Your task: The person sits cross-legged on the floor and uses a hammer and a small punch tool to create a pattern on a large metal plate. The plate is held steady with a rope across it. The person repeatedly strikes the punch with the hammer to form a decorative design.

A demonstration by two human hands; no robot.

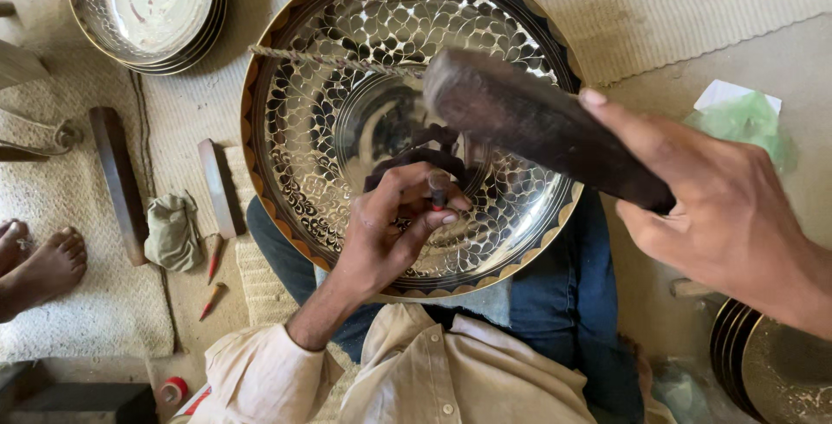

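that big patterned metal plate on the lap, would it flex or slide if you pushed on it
The plate looks like thin, shiny sheet metal with a raised rim, so probably fairly stiff and light for its width. Its polished face likely feels slippery. It rests tilted on the lap, steadied only by the left hand holding a small punch, so a push might rock it.

Single head view, looking steeply down, close over lap; large engraved tray [407, 121] fills centre.
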